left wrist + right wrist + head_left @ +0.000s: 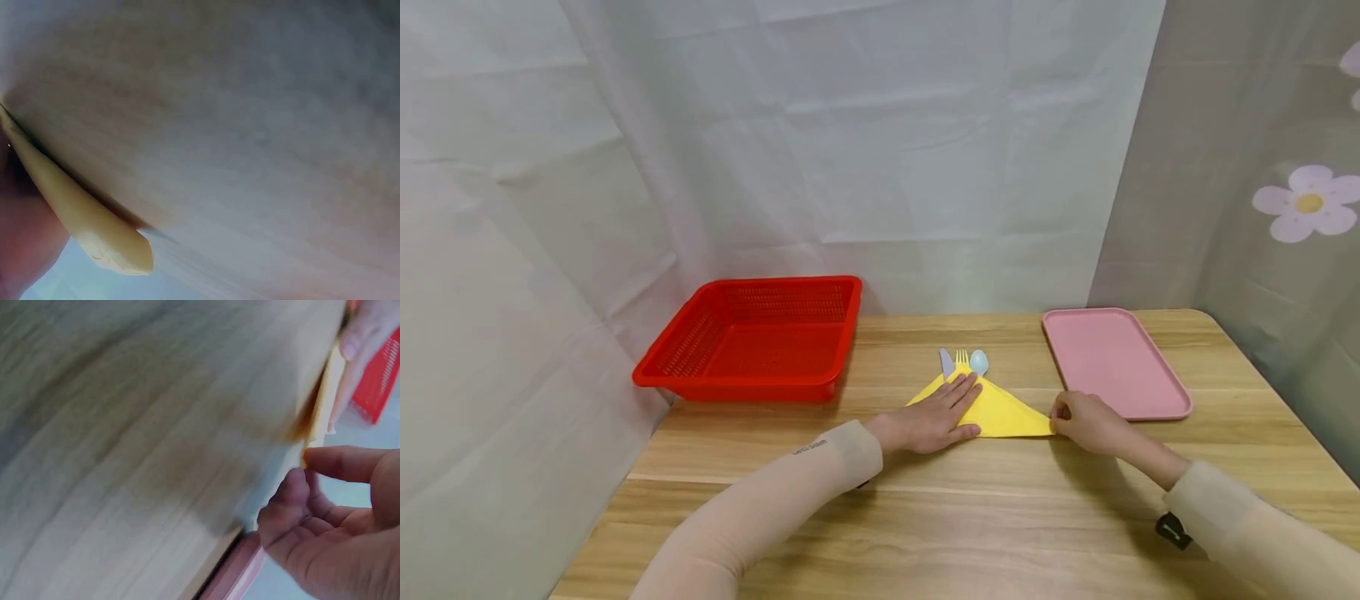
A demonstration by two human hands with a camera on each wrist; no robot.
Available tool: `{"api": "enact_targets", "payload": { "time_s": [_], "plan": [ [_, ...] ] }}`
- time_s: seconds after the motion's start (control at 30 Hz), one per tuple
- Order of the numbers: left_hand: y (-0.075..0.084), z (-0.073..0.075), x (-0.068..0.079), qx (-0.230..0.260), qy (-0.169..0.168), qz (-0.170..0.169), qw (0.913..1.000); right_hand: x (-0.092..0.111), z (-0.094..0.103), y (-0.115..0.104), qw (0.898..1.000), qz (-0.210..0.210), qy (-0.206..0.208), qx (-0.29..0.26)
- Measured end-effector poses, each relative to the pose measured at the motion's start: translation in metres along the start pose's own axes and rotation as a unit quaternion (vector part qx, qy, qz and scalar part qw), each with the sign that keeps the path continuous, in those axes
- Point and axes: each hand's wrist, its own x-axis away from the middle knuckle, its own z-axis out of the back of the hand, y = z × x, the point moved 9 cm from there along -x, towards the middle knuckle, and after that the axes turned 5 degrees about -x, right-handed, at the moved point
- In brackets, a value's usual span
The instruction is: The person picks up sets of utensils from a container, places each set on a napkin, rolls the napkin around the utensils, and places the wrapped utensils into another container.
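Observation:
A yellow napkin (1006,415), folded to a triangle, lies on the wooden table. From its top point stick out the ends of a knife (947,363), a fork (962,357) and a spoon (978,362); their lower parts are covered. My left hand (931,419) rests on the napkin's left half, fingers straight and spread. With thumb and fingertips my right hand (1092,422) pinches the right corner. The right wrist view shows this pinch on the napkin's edge (325,403). In the left wrist view the napkin's left end (94,225) rises off the table.
A red plastic basket (784,382) stands at the back left. At the back right a pink tray (1112,358) lies close to my right hand. Behind the wooden table (955,533) hangs a pale curtain (895,150).

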Motion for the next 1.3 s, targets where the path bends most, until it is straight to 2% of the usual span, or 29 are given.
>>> {"api": "enact_targets", "payload": {
  "time_s": [0.1,0.17,0.3,0.4,0.43,0.53,0.77,0.9,0.97,1.1,1.17,1.3],
  "plan": [
    [-0.001,0.0,0.0,0.0,-0.001,0.002,1.0,0.0,0.002,0.003,0.996,-0.002,-0.01,-0.093],
    [-0.001,0.001,0.001,0.001,0.0,0.003,1.0,-0.001,0.001,0.006,0.986,-0.009,-0.022,-0.167],
    [-0.001,0.001,0.001,0.001,0.0,0.005,1.0,-0.002,-0.003,0.014,0.952,-0.036,-0.037,-0.302],
    [-0.001,0.001,0.001,-0.001,0.003,0.005,1.0,-0.001,-0.005,0.017,0.927,-0.06,-0.041,-0.368],
    [-0.001,0.001,0.001,-0.001,0.005,0.006,1.0,-0.001,-0.007,0.018,0.922,-0.066,-0.045,-0.38],
    [0.0,0.002,0.002,0.001,0.007,0.008,0.9999,-0.001,-0.014,0.02,0.913,-0.085,-0.065,-0.394],
    [0.0,0.003,0.003,0.009,0.007,0.003,0.9999,-0.001,-0.021,0.021,0.921,-0.093,-0.089,-0.369],
    [0.001,0.003,0.001,0.008,0.009,-0.002,0.9999,0.001,-0.021,0.02,0.918,-0.088,-0.094,-0.374],
    [0.001,0.002,0.001,0.007,0.009,-0.003,0.9999,0.001,-0.021,0.019,0.911,-0.085,-0.091,-0.392],
    [0.001,0.002,0.0,0.01,0.009,-0.006,0.9999,0.001,-0.022,0.014,0.888,-0.082,-0.073,-0.447],
    [0.001,0.002,0.0,0.013,0.01,-0.006,0.9998,0.0,-0.024,0.011,0.88,-0.081,-0.06,-0.464],
    [0.001,0.004,0.0,0.013,0.012,-0.004,0.9998,-0.002,-0.025,0.005,0.883,-0.072,-0.036,-0.463]
  ]
}}
